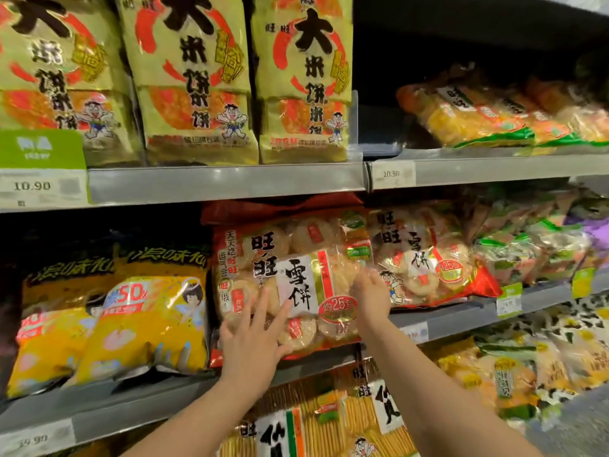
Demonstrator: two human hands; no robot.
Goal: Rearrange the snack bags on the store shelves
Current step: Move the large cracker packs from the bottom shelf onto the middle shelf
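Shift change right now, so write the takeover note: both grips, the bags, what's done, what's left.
Left grip: fingers straight, pressing the front rice-cracker bag, lower left.
Right grip: on that bag's right edge; fingers blurred, hold unclear.
The bag stands upright at the middle shelf front, beside the yellow bags.
Done: cannot tell.
Left: seat it, then probably straighten the tilted bag on its right.
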